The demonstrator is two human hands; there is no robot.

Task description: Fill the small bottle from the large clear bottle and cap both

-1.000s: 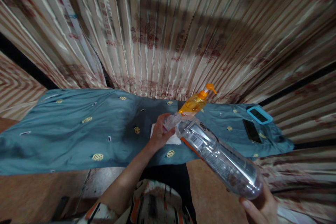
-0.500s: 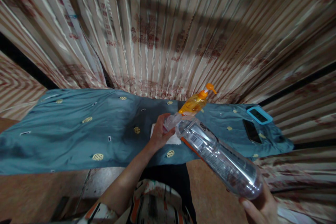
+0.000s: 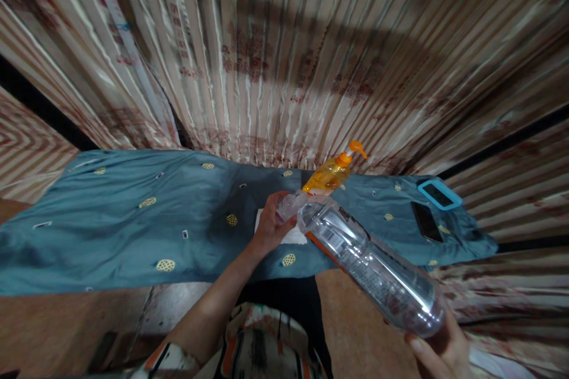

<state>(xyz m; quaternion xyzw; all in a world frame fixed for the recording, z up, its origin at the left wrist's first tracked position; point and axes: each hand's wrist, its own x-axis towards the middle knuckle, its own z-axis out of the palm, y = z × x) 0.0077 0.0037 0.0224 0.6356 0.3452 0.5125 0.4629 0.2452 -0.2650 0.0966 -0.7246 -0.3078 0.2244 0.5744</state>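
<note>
Large clear bottle (image 3: pixel 368 266): tilted steeply, neck down toward the small clear container (image 3: pixel 288 206), mouth just at its rim. Your right hand (image 3: pixel 438 350) is wrapped around the bottle's base; your left hand (image 3: pixel 269 226) is closed around the container, holding it over a white cloth (image 3: pixel 296 237) on the teal-covered table (image 3: pixel 133 219). Step, as judged: pouring from bottle to container. Flow not discernible. Next move likely needs a steady tilt and aligned mouths. Just behind the container: orange pump bottle (image 3: pixel 331 174).

Two phones (image 3: pixel 432 208) on blue cloth (image 3: pixel 133 231)
</note>
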